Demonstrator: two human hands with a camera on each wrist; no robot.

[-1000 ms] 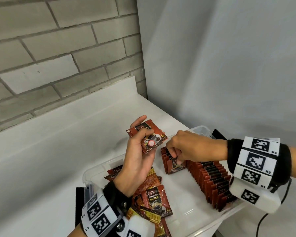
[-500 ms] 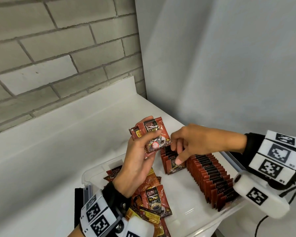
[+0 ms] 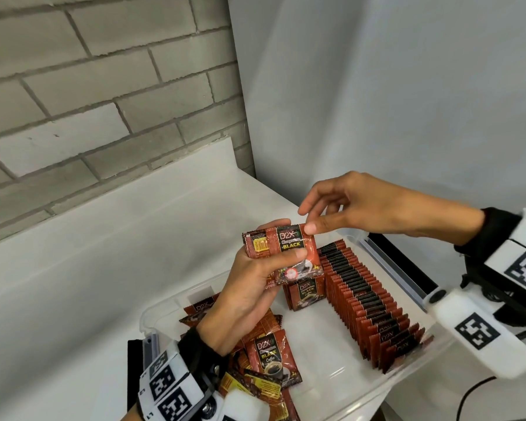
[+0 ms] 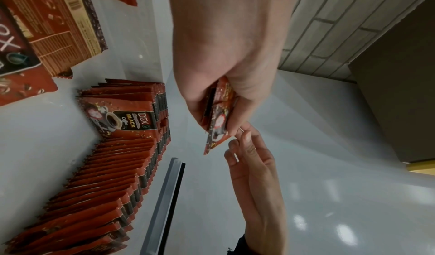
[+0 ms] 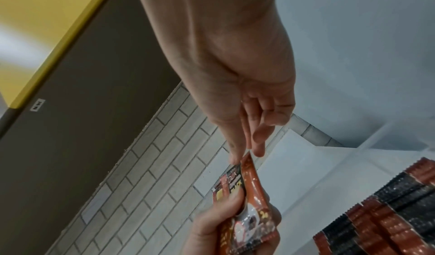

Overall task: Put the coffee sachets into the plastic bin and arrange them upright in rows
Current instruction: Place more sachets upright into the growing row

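While left hand (image 3: pixel 249 287) grips a few sachets (image 3: pixel 281 253) above bin (image 3: pixel 407 378) | right hand (image 3: pixel 356 205) pinches top sachet's corner | upright row (image 3: pixel 368 302) at bin's right | loose pile (image 3: pixel 268 357) near left

Grey brick wall (image 3: pixel 88 86) behind white table (image 3: pixel 104 253).

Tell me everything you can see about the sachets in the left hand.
The held sachets are a small stack of glossy red-brown foil packets, the front one printed D2X Black with a coffee cup. The left hand grips them above the plastic bin, thumb across the front. The right hand pinches the front packet's top corner.
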